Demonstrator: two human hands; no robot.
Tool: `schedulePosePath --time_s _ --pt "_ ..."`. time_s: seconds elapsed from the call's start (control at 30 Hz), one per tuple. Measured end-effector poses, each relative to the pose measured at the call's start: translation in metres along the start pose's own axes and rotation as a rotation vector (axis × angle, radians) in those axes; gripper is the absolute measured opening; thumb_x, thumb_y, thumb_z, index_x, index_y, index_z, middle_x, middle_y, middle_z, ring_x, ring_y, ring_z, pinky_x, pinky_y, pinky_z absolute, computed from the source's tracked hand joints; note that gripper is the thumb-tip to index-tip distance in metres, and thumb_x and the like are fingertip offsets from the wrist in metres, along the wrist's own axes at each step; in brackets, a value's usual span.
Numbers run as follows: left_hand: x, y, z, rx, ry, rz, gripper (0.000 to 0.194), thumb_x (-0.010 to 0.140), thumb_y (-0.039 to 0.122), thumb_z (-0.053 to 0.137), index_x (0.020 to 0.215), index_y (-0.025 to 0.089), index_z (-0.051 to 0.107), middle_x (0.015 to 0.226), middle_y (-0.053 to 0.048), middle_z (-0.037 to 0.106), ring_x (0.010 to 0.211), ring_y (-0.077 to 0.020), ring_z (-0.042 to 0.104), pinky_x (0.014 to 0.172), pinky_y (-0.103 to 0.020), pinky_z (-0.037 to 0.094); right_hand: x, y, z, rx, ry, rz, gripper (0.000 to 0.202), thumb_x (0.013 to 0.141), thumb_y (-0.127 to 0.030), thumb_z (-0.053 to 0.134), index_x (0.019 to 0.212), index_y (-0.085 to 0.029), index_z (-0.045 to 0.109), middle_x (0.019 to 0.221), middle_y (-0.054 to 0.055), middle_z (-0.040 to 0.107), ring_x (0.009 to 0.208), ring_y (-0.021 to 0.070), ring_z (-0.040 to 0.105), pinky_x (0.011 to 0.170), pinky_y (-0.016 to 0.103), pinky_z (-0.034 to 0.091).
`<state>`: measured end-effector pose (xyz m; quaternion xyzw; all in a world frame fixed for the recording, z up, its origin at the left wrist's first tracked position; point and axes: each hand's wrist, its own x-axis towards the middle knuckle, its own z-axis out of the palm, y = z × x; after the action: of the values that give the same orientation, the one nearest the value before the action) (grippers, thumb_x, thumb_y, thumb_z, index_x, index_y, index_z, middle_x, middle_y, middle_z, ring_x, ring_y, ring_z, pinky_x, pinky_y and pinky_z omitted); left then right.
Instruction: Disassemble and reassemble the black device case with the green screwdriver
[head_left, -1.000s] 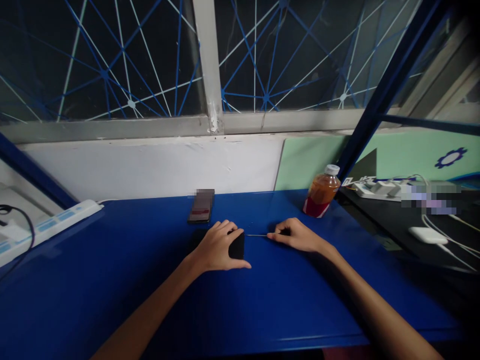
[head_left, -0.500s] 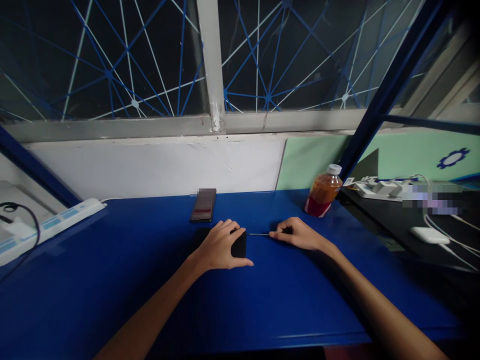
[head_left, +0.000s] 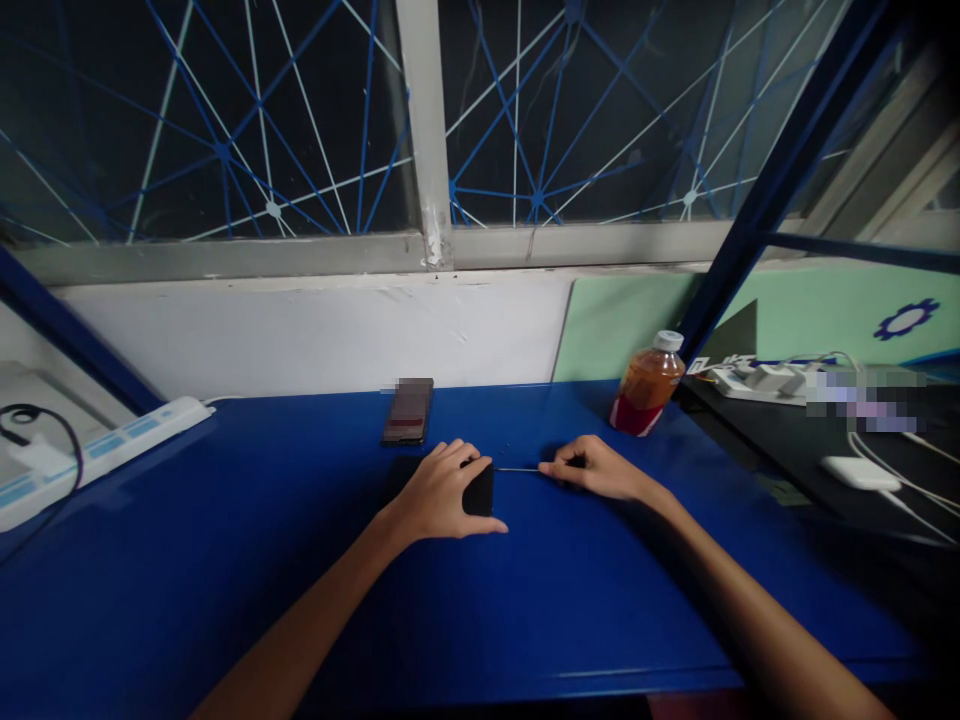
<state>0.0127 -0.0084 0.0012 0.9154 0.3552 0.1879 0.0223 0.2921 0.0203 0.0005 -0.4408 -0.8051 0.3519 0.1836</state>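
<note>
My left hand [head_left: 439,497] lies over a black rectangular object [head_left: 478,490] on the blue table, gripping it with the thumb along the near side and the fingers over the far side. Most of that object is covered by the hand, so its kind does not show. To its right, my right hand [head_left: 589,467] pinches a thin metal rod [head_left: 517,469] between thumb and fingers. The rod points left, and its far end reaches the right edge of the black object near its far corner. Whether it enters the object, I cannot tell.
Behind my left hand lies a phone [head_left: 407,412]. A bottle with orange drink [head_left: 648,385] stands at the back right. White power strips sit at the left [head_left: 112,455] and on the dark desk at the right, where cables and a white adapter [head_left: 860,472] lie.
</note>
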Motion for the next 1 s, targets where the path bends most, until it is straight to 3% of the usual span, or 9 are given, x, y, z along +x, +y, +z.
schedulePosePath --time_s 1.0 --pt "-0.0004 0.0006 -0.0011 0.001 0.006 0.002 0.081 0.068 0.076 0.054 0.122 0.015 0.056 0.105 -0.012 0.058 0.095 -0.0281 0.052 0.082 -0.045 0.043 -0.0013 -0.0033 0.0000 -0.004 0.017 -0.013 0.051 0.083 -0.058 0.050 0.058 -0.016 0.061 0.053 -0.001 0.052 0.047 0.0096 0.037 0.046 0.025 0.027"
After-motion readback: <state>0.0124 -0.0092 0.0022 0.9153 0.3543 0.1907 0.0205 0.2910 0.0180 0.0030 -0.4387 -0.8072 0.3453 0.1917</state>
